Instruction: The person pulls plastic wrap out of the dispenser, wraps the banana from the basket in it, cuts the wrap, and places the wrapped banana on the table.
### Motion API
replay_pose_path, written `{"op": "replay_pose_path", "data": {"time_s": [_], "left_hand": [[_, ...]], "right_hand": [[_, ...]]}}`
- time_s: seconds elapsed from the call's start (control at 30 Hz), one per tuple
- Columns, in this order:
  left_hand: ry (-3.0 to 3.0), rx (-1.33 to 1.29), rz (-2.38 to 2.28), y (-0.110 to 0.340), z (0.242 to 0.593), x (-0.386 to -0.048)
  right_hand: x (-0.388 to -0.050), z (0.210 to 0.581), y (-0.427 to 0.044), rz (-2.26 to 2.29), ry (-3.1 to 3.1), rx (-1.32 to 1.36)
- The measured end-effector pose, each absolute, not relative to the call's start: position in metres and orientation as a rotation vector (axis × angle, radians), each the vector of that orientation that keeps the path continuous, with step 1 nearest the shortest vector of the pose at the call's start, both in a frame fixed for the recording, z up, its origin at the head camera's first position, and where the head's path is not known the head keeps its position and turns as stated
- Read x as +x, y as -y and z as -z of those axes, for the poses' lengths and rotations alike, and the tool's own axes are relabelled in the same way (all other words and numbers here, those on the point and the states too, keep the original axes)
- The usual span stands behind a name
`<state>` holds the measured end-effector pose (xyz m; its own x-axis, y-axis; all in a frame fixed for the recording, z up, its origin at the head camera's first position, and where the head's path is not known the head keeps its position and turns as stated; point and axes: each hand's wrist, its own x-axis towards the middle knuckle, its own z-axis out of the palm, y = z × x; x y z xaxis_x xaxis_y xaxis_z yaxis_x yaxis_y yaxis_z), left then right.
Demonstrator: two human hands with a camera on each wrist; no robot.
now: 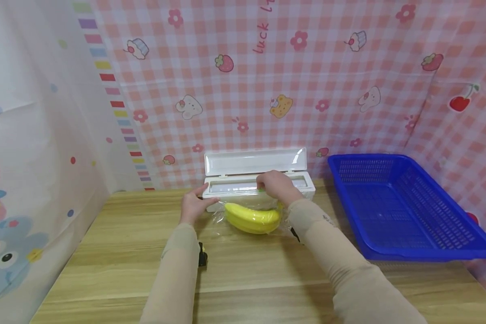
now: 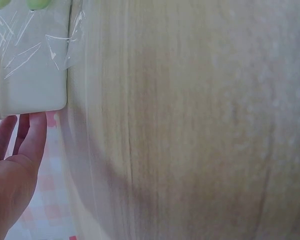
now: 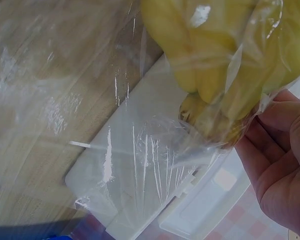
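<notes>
A white cling film dispenser [image 1: 235,194] stands at the back of the table, its lid [image 1: 255,162] raised and a film roll inside. My left hand [image 1: 192,206] grips its left end, thumb at the front and fingers against the end face [image 2: 35,85]. My right hand [image 1: 277,182] reaches over the dispenser's front edge, fingers curled down at a small green slide cutter [image 1: 261,190]; its fingertips are partly hidden. Before the dispenser lies a yellow bunch of bananas [image 1: 253,219] under clear cling film [image 3: 155,170]. In the right wrist view, the stems hide some of my fingers [image 3: 270,160].
A blue plastic basket [image 1: 360,225] stands on the right side of the wooden table [image 1: 243,279]. Behind the dispenser hangs a pink checked cloth [image 1: 243,90]. A black strap piece [image 1: 202,254] shows beside my left wrist.
</notes>
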<state>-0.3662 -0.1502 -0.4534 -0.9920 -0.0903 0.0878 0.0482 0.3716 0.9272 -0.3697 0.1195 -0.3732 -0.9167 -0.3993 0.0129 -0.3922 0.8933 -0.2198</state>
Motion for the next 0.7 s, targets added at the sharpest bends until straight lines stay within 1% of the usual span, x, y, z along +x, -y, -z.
{"op": "replay_pose_path", "data": {"time_s": [0.53, 0.7], "left_hand": [[2.509, 0.052, 1.690, 0.1500, 0.4528, -0.3663], [2.505, 0.037, 1.697, 0.1516, 0.4542, -0.3674]], "right_hand": [[-0.3688, 0.3733, -0.1215, 0.300, -3.049, -0.660], [-0.3703, 0.3735, -0.1289, 0.318, -3.037, -0.649]]}}
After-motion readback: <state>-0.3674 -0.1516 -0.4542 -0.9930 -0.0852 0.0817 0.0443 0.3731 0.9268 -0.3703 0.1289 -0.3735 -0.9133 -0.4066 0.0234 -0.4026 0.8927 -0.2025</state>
